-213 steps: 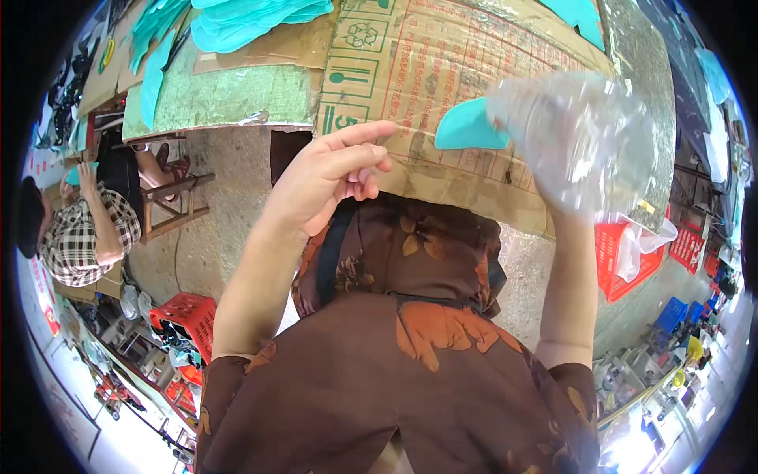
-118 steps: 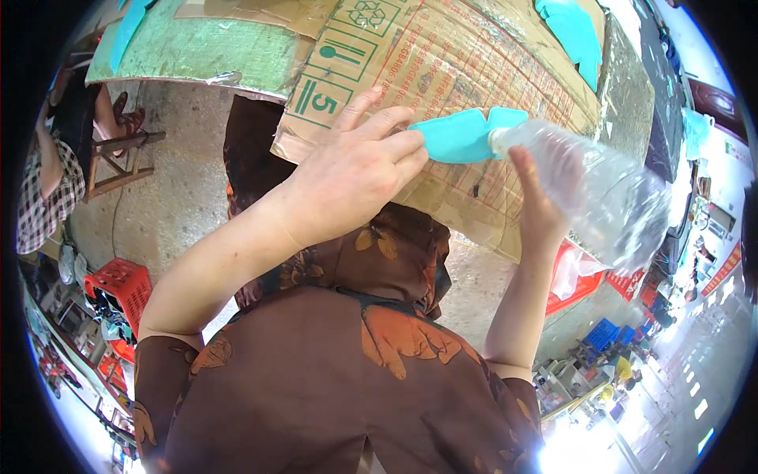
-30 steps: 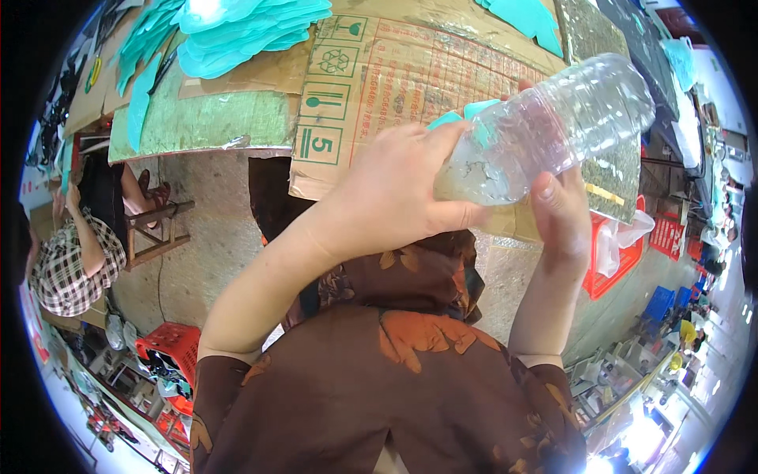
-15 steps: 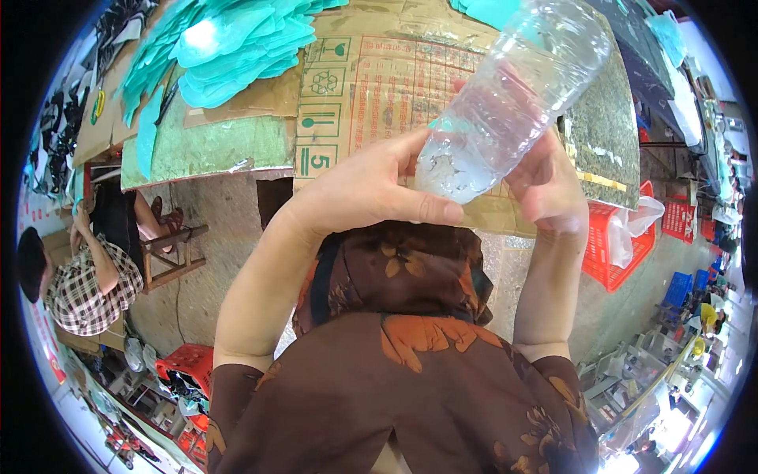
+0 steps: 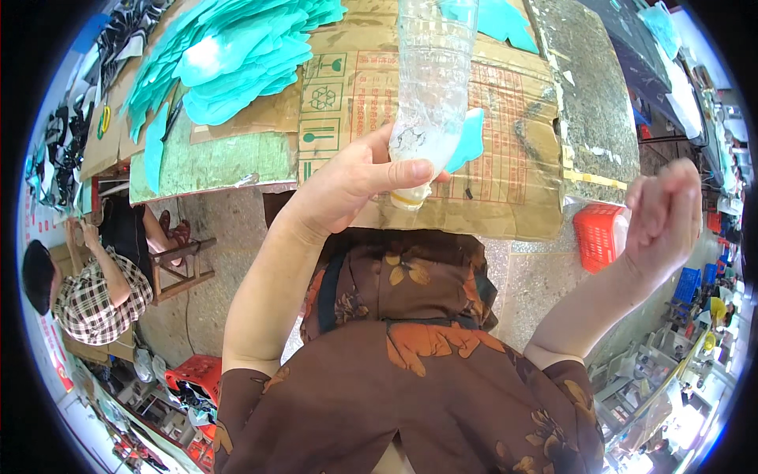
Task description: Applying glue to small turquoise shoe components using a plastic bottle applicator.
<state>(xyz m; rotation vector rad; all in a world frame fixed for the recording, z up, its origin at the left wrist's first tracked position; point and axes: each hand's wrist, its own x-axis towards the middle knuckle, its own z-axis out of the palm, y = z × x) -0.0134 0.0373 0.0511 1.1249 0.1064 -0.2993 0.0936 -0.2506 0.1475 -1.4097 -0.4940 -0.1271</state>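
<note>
A clear plastic bottle (image 5: pixel 434 87) is gripped near its neck by my left hand (image 5: pixel 347 178), thumb in front. Its neck points down toward me, with whitish stuff inside that end and a yellowish ring at the mouth. Beside the bottle, partly hidden by it, shows a turquoise cut piece (image 5: pixel 469 142) against the cardboard sheet (image 5: pixel 505 186). Off the bottle to the right, my right hand (image 5: pixel 667 213) is raised beyond the table's edge, slightly blurred. Its fingers are curled in; whether something small sits in them is hidden.
A heap of turquoise cut pieces (image 5: pixel 245 55) covers the table's far left. More turquoise pieces (image 5: pixel 497 24) lie at the far side. A red plastic basket (image 5: pixel 598 237) stands below the right edge. At left, another person (image 5: pixel 103 292) sits by a wooden stool (image 5: pixel 181 265).
My right hand has let go of the bottle and swung out to the right. The bottle, still in my left hand, has tilted left and stands straighter, its mouth now showing.
</note>
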